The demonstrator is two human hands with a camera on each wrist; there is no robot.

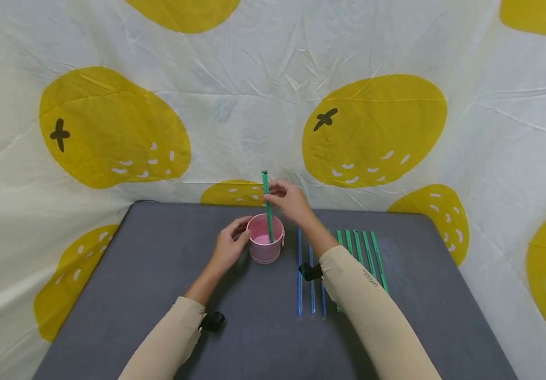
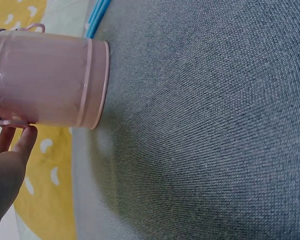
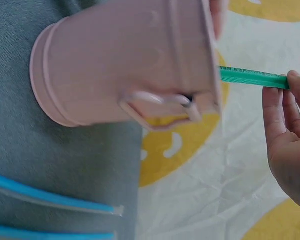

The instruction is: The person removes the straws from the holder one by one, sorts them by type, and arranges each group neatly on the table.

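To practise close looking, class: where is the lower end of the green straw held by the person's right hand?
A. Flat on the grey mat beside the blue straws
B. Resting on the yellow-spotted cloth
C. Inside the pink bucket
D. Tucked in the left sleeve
C: the right hand pinches the green straw upright, its lower end down inside the pink bucket, which the left hand steadies at its side.

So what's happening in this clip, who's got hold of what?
A person sits at a grey table. The right hand pinches a green straw that stands upright with its lower end inside a small pink bucket. The left hand touches the bucket's side. To the right, more green straws and a few blue straws lie in a row on the table.
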